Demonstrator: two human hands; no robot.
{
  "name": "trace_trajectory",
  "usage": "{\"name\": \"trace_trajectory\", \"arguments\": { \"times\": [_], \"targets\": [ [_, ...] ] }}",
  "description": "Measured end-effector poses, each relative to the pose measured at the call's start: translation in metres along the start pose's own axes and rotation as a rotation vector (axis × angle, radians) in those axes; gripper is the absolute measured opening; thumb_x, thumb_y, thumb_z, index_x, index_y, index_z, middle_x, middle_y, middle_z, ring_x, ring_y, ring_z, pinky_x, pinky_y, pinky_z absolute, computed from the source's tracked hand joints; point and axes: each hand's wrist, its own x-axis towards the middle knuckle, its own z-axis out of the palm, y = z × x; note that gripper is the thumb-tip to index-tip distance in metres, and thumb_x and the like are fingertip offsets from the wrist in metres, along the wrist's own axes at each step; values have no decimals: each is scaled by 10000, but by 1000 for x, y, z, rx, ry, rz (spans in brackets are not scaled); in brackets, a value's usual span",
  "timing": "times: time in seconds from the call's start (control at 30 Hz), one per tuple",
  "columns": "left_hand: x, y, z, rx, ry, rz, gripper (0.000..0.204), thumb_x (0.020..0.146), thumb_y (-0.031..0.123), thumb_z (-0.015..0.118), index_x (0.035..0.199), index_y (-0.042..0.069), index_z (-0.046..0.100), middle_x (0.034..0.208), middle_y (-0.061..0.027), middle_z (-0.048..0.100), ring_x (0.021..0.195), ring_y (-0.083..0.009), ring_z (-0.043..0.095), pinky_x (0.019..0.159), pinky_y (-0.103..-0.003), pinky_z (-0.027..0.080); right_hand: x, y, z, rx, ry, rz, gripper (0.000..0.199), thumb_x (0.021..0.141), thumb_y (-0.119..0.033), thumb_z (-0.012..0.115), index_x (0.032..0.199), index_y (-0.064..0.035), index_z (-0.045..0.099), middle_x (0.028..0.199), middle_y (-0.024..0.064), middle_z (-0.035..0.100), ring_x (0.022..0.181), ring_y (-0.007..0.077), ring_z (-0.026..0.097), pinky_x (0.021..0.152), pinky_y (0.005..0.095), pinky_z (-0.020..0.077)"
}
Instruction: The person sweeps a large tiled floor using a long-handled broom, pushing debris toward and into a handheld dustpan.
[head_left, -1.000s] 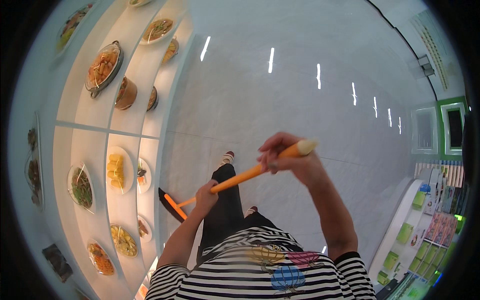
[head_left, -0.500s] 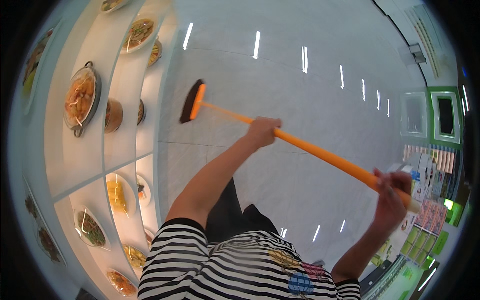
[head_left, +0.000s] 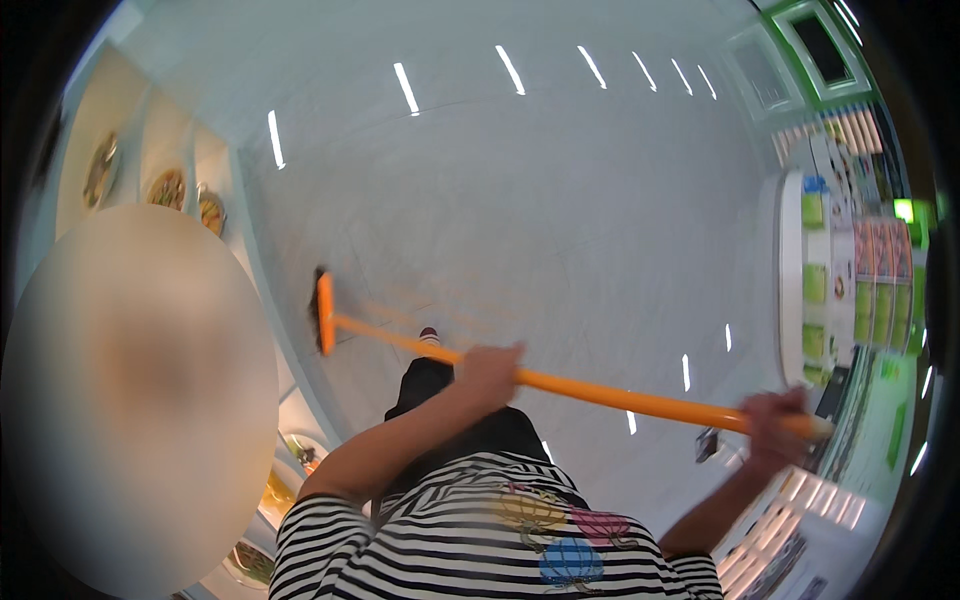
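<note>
- My left hand (head_left: 490, 376) is wrapped round the middle of the broom (head_left: 630, 402), fingers clamped on the handle.
- My right hand (head_left: 775, 428) is closed round the handle too, just short of its pale tip (head_left: 822, 428); blur hides each finger's exact place.
- The broom lies slantwise across my front, its head (head_left: 326, 315) out to my left, low over the floor (head_left: 560, 220) and near the base of the shelf (head_left: 243, 205).
- Whether the bristles touch the floor, I cannot tell.
- My foot (head_left: 429, 336) shows beyond the handle, to the right of the head.
- Dishes (head_left: 167, 188) sit in the shelf; a pale blur (head_left: 145, 400) hides much of it.
- I judge the broom to be in mid-use: it is gripped in both hands, not set down.
- How much floor is done and how much is left, I cannot tell.
</note>
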Motion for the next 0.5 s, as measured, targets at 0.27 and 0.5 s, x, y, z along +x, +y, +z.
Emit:
{"name": "trace_trajectory", "arguments": {
  "times": [0.27, 0.5],
  "targets": [
    [-29, -74, 66, -41, 49, -39, 306, 643, 7, 547, 924, 128, 558, 784, -117, 606, 762, -342, 565, 620, -412, 445, 5, 73, 39, -92, -72, 86, 234, 617, 74, 518, 842, 12, 501, 571, 80, 528, 571, 177, 582, 756, 408, 496],
    [104, 74, 96, -145, 81, 386, 232, 681, 28, 555, 892, 115, 515, 718, -110, 579, 707, -337, 543, 583, -406, 415, -60, -30, 9, -597, 268, -335, 176, 614, 2, 536, 787, -13, 510, 530, 63, 533, 532, 163, 585, 729, 397, 503]
  ]
}}
